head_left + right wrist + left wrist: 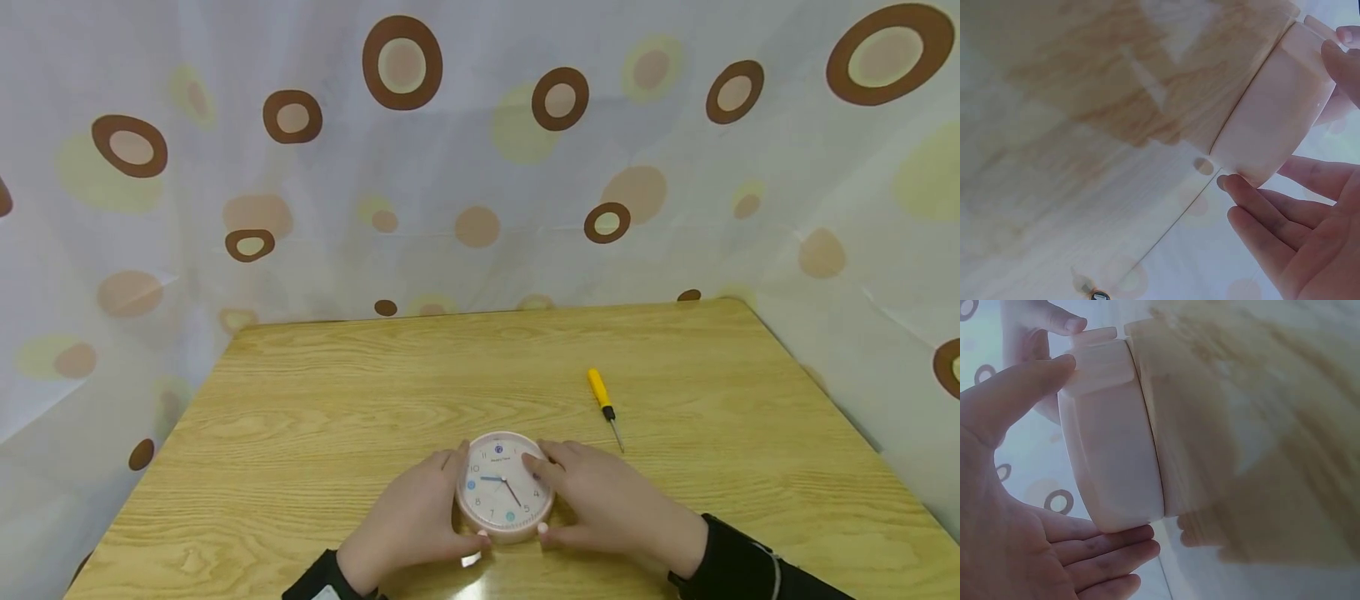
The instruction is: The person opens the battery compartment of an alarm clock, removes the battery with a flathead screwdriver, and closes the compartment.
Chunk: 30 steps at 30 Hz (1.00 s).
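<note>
A round pale pink clock (495,502) lies face up on the wooden table, its white dial showing numerals and blue hands. My left hand (423,512) grips its left side, thumb at the near edge and fingers along the far left rim. On the opposite side my right hand (611,500) holds the rim, its index finger over the dial's edge and its thumb near a small foot. From the left wrist view, the clock's smooth side wall (1110,444) stands between thumb and fingers. The right wrist view shows fingertips against the same casing (1272,106).
A screwdriver (599,390) with a yellow and black handle lies beyond the right hand, its tip pointing toward the near side. The wood-grain table (337,400) meets a white curtain (480,167) with brown and beige circles at the back and sides.
</note>
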Tool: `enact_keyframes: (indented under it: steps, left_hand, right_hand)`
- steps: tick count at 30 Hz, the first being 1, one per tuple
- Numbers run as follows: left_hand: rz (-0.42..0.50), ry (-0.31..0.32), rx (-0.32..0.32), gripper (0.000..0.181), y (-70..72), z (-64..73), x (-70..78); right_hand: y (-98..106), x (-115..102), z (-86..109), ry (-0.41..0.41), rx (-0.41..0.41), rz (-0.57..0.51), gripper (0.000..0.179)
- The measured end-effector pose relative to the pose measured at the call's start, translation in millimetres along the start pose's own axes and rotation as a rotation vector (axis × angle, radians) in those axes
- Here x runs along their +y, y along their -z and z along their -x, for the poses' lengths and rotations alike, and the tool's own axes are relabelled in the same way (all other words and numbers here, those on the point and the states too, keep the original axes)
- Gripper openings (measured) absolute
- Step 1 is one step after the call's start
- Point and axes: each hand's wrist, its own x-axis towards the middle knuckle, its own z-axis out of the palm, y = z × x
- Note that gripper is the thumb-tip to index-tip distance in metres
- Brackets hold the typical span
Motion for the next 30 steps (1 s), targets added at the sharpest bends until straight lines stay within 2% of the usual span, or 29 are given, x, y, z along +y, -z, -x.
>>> enact_keyframes:
  steps: [10, 14, 21, 30]
  left_hand:
    - [0.006, -0.005, 0.005, 0.118, -1.2, 0.3, -0.6]
    - [0.048, 0.004, 0.009, 0.123, -1.4, 1.9, -2.9]
    - [0.180, 0.080, -0.034, 0.140, -5.8, -0.1, -15.1]
    - [0.237, 0.070, -0.056, 0.140, -13.3, -6.3, -20.9]
  right_hand:
    - [-0.4, -0.3, 1.7, -0.005, 0.006, -0.007, 0.085]
    - [0.5, 0.8, 2.4, -0.009, -0.003, -0.011, 0.085]
    - [3.5, 2.8, 5.2, -0.011, 0.038, -0.014, 0.088]
    - [1.4, 6.4, 4.4, 0.028, 0.069, 0.021, 0.080]
